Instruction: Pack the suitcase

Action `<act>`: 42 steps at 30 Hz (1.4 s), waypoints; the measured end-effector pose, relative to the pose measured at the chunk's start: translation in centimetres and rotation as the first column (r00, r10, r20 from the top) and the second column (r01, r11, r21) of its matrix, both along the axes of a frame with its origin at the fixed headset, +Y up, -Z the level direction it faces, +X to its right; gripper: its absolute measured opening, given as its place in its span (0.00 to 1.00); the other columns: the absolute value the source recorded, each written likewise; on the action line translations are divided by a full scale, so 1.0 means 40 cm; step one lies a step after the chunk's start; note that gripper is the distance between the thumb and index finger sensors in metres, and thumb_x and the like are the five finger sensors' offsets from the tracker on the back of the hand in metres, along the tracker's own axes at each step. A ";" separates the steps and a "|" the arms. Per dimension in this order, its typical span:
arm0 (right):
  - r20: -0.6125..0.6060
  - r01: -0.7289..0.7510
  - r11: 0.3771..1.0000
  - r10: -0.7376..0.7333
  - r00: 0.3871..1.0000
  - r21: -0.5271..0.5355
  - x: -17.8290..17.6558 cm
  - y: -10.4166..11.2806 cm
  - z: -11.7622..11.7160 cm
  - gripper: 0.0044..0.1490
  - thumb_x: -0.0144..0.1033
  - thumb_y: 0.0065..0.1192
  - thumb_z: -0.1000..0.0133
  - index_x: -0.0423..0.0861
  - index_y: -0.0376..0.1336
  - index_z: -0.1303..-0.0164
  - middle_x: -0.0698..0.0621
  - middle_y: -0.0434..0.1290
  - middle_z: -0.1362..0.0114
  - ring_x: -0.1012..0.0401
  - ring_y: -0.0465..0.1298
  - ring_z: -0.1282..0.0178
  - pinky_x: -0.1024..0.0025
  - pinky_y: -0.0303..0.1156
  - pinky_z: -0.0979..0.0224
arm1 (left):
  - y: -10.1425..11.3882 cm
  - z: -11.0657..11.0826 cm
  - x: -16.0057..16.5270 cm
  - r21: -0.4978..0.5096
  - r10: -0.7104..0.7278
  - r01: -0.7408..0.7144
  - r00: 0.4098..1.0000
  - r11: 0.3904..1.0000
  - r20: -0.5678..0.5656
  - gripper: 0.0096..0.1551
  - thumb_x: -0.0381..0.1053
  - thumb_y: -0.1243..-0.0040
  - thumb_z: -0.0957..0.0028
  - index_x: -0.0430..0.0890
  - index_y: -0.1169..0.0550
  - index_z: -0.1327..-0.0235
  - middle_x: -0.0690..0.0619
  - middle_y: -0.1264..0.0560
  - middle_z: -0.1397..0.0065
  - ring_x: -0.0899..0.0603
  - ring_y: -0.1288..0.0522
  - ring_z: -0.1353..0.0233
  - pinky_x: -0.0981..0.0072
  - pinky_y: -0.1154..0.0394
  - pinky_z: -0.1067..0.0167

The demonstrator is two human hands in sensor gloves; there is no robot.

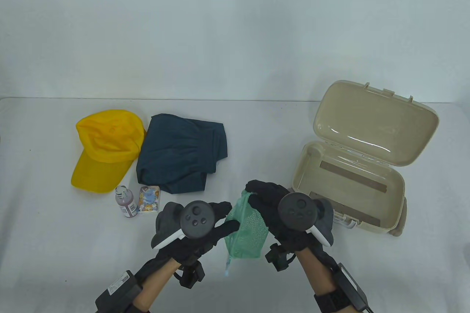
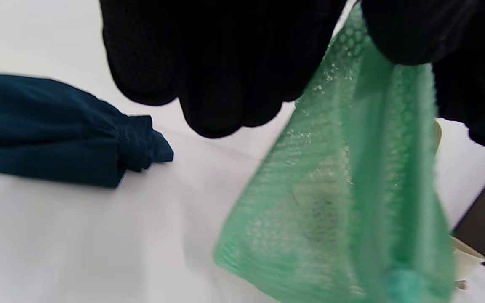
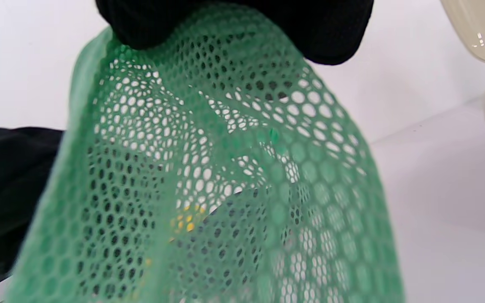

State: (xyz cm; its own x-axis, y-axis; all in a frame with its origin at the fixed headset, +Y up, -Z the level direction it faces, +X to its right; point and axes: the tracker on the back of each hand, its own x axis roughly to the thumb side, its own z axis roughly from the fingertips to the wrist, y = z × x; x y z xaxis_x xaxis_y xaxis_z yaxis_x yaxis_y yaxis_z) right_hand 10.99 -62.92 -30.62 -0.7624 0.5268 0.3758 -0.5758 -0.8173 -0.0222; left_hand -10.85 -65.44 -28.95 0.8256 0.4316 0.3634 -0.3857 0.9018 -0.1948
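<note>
White counter (image 1: 55,254) carries everything: both hands, left (image 1: 191,226) and right (image 1: 282,214), hold a green mesh pouch (image 1: 246,232) near the open suitcase (image 1: 352,166). Likely it goes in next, needing a rightward carry.

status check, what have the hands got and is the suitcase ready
Both hands, left hand and right hand, hold green mesh pouch above the table. Suitcase open, interior bare. Cap, navy garment, bottle, small pack unpacked. Nothing blocks the suitcase.
</note>
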 end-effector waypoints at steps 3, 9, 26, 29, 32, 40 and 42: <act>-0.014 -0.008 1.000 0.008 1.000 -0.004 -0.009 -0.006 0.002 0.28 0.53 0.56 0.42 0.58 0.62 0.31 0.59 0.76 0.35 0.62 0.79 0.35 0.56 0.73 0.25 | -0.002 -0.001 0.005 -0.007 0.028 -0.028 1.000 1.000 0.005 0.24 0.60 0.44 0.42 0.51 0.20 0.38 0.52 0.16 0.38 0.47 0.14 0.45 0.56 0.20 0.44; -0.044 -0.012 0.999 0.010 0.999 -0.042 -0.014 -0.011 0.004 0.39 0.56 0.55 0.42 0.54 0.55 0.22 0.55 0.69 0.23 0.54 0.73 0.24 0.49 0.67 0.21 | -0.005 -0.012 -0.006 -0.013 0.027 -0.028 0.999 1.000 -0.034 0.21 0.57 0.43 0.41 0.50 0.18 0.42 0.53 0.14 0.44 0.50 0.12 0.52 0.60 0.18 0.49; -0.141 -0.139 0.982 0.121 0.983 -0.129 -0.098 -0.061 0.035 0.39 0.57 0.55 0.42 0.42 0.64 0.30 0.50 0.79 0.36 0.55 0.81 0.39 0.54 0.76 0.33 | -0.043 -0.050 -0.062 -0.201 0.275 -0.283 0.959 0.938 -0.071 0.22 0.56 0.44 0.40 0.50 0.22 0.38 0.54 0.17 0.42 0.52 0.14 0.50 0.63 0.18 0.47; -0.112 -0.107 0.983 0.091 0.990 -0.150 -0.094 -0.065 0.027 0.31 0.51 0.57 0.41 0.43 0.67 0.35 0.53 0.81 0.41 0.58 0.83 0.44 0.57 0.78 0.36 | -0.046 -0.052 -0.061 -0.222 0.288 -0.295 0.955 0.929 -0.065 0.22 0.55 0.44 0.40 0.49 0.22 0.38 0.53 0.17 0.42 0.51 0.14 0.49 0.61 0.19 0.47; -0.078 -0.081 0.981 0.069 0.995 -0.176 -0.081 -0.065 0.015 0.29 0.51 0.56 0.41 0.45 0.69 0.37 0.54 0.83 0.44 0.59 0.84 0.47 0.58 0.80 0.39 | -0.033 -0.055 -0.062 -0.179 0.213 -0.220 0.975 0.959 -0.061 0.22 0.56 0.43 0.40 0.49 0.21 0.38 0.52 0.17 0.43 0.50 0.14 0.50 0.61 0.19 0.48; 0.101 -0.051 0.972 0.076 0.992 -0.228 0.003 -0.078 -0.039 0.27 0.51 0.58 0.40 0.44 0.71 0.42 0.54 0.84 0.51 0.61 0.85 0.54 0.60 0.81 0.45 | -0.039 -0.081 -0.120 -0.154 0.010 -0.026 0.994 0.988 -0.107 0.22 0.55 0.42 0.40 0.48 0.20 0.39 0.51 0.16 0.44 0.49 0.14 0.52 0.60 0.19 0.49; 0.125 -0.079 0.965 0.113 0.986 -0.251 0.025 -0.089 -0.056 0.27 0.51 0.58 0.41 0.44 0.72 0.43 0.54 0.84 0.52 0.61 0.85 0.55 0.60 0.81 0.46 | -0.045 -0.089 -0.131 -0.172 -0.024 0.005 0.994 0.985 -0.110 0.22 0.55 0.42 0.40 0.47 0.20 0.39 0.51 0.16 0.44 0.49 0.14 0.52 0.59 0.19 0.49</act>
